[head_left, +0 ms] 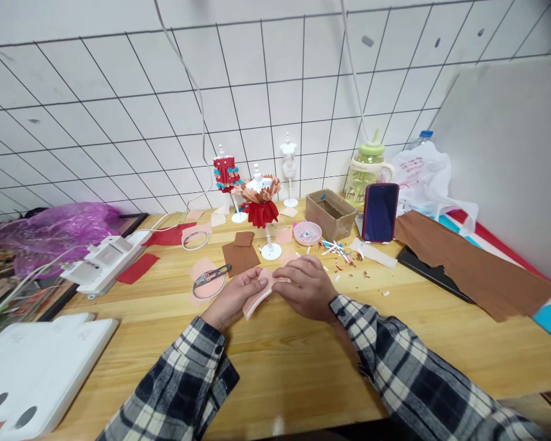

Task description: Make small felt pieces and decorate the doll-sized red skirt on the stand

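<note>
A strip of pale pink crepe paper (257, 296) with a white edge is stretched between my two hands above the wooden table. My left hand (236, 295) pinches its left part between thumb and fingers. Over its right end, my right hand (307, 285) is closed, with the fingertips curled on the paper. Just beyond stands a miniature dress form (263, 211) in a red skirt with a pink and brown ruffled top. Brown paper squares (240, 260) lie left of its base. Beside my left hand, a pair of thread snips (213, 275) rests across a metal ring (201, 288).
Behind are a red-dressed form (224, 174) and a bare white form (289, 171). A cardboard box (331, 213), pink dish (307, 233), phone (379, 212) and green bottle (366, 174) stand right of centre. A power strip (103, 263) lies left; brown paper (477, 260) covers the right side.
</note>
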`<act>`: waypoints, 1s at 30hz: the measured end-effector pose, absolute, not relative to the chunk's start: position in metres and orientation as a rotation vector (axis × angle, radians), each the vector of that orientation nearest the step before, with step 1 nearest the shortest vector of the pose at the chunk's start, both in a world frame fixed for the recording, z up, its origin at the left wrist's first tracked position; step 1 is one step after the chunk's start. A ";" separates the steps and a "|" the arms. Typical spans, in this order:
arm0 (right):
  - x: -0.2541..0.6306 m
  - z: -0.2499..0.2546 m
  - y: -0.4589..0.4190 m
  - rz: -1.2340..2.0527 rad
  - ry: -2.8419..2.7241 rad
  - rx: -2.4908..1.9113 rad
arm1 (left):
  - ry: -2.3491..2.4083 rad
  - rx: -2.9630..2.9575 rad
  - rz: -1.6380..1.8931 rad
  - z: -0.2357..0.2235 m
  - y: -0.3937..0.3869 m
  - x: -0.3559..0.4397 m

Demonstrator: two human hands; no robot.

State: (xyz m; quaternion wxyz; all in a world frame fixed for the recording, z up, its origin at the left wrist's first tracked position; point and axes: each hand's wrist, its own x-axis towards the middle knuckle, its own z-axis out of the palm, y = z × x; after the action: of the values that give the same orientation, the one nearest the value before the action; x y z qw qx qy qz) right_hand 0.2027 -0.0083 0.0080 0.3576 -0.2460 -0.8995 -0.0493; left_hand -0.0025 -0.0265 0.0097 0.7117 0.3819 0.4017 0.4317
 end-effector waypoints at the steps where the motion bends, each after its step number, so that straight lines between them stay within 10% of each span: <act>1: 0.205 0.008 -0.007 -0.134 -2.284 -0.678 | 0.868 0.789 0.976 0.010 -0.027 -0.003; 30: 0.194 0.010 -0.009 0.055 -2.171 -0.767 | 1.386 1.534 1.033 0.009 -0.039 0.009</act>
State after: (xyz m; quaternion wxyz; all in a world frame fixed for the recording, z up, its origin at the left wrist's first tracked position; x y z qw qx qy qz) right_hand 0.1936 -0.0093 0.0104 0.4069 -0.3043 -0.8610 0.0216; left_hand 0.0094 -0.0393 0.0091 0.4034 0.6074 0.5486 0.4091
